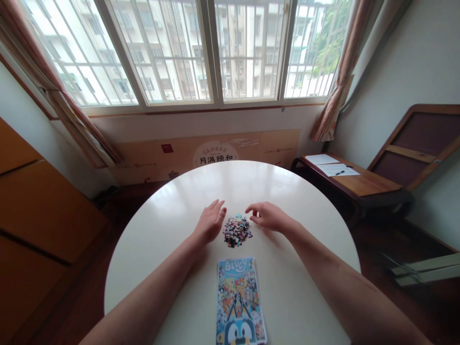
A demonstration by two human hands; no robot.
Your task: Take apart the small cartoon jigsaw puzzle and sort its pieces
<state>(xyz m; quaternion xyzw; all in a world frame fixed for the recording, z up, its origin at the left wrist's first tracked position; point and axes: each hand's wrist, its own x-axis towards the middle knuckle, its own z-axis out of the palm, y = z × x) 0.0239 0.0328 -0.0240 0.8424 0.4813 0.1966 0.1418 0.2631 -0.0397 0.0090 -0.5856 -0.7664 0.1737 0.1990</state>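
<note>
A small heap of colourful jigsaw pieces point(236, 230) lies in the middle of the round white table point(172, 211). My left hand point(210, 220) rests just left of the heap, fingers stretched out and together, palm down. Just right of the heap is my right hand point(266, 215), fingers loosely curled and apart, holding nothing that I can see. Nearer to me a blue picture card with a cartoon dog and the word "BLUEY" point(240, 302) lies flat on the table.
A low wooden side table point(362, 184) with papers point(330, 164) and a pen stands at the right, a folded wooden frame point(417, 143) behind it. A wooden cabinet point(32, 211) is at the left. Printed cardboard point(215, 153) leans under the window.
</note>
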